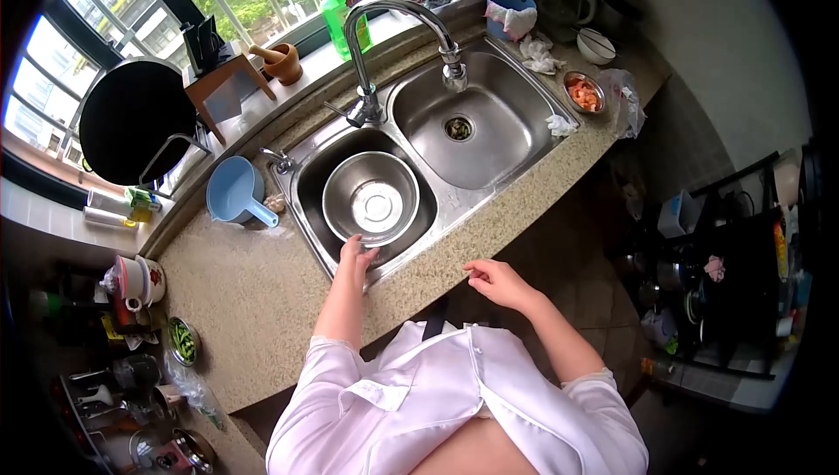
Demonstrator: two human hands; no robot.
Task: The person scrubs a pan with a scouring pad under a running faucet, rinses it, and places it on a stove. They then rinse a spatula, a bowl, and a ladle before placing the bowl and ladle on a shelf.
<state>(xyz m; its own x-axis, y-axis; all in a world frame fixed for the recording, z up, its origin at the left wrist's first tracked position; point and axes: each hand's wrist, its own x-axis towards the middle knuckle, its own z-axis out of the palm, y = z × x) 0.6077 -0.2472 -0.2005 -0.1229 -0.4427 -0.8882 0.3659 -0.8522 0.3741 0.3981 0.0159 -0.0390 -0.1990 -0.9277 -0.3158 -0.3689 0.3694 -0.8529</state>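
A round stainless steel basin (370, 180) sits in the left sink bowl (426, 213), with a shiny, pale patch at its bottom. My left hand (354, 256) grips its near rim, fingers at the edge and thumb to the right. Over the counter's front edge hovers my right hand (496, 283), holding nothing, its fingers loosely bent and apart from the thumb. The chrome faucet (368, 106) arches over the right sink bowl (463, 153), whose drain (459, 129) holds dark green scraps.
A blue dipper (234, 189) rests left of the sink. Behind stand a green soap bottle (336, 16), a wooden mortar (283, 64) and a black wok (140, 121). To the right is a bowl of orange-pink pieces (583, 93); at far left, a bowl of green vegetables (183, 341).
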